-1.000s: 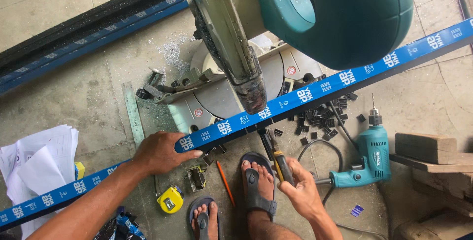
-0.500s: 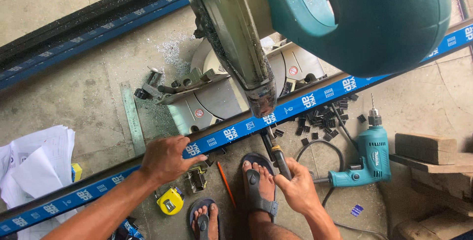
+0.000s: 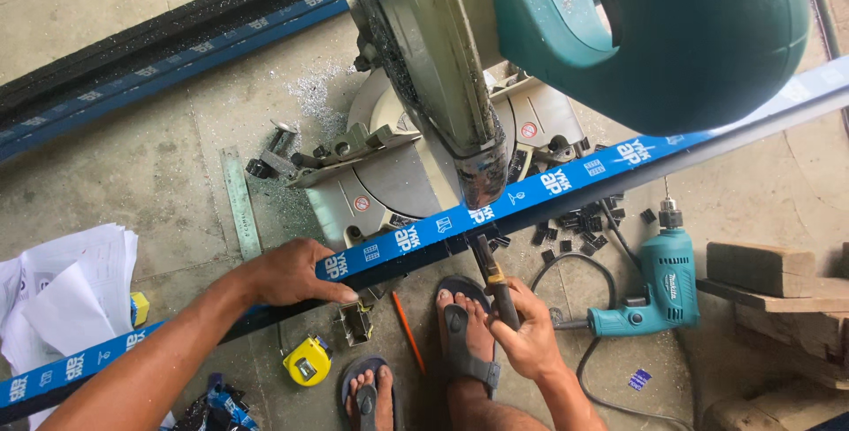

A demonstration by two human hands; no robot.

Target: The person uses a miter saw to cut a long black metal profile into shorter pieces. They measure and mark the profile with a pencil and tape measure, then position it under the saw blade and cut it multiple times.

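A long metal bar wrapped in blue film (image 3: 531, 197) runs diagonally across the base of a mitre saw (image 3: 398, 166), under its raised blade guard (image 3: 442, 86). My left hand (image 3: 287, 274) presses down on the bar left of the saw. My right hand (image 3: 529, 335) grips a dark, yellow-banded hand tool (image 3: 495, 281) whose tip reaches the bar's near edge under the blade. Both my sandalled feet (image 3: 464, 334) rest on the floor just below the bar.
A teal electric drill (image 3: 659, 285) with its cord lies right of my feet. A yellow tape measure (image 3: 307, 362), an orange pencil (image 3: 407, 332), a steel ruler (image 3: 240, 203), papers (image 3: 66, 294), wooden blocks (image 3: 769, 285) and several small black offcuts (image 3: 579, 223) lie around. More blue-wrapped bars (image 3: 168, 51) lie at the back.
The view has shifted, so the bar sits lower in the frame. My left hand stays pressed on the bar and my right hand has kept the tool against its near edge.
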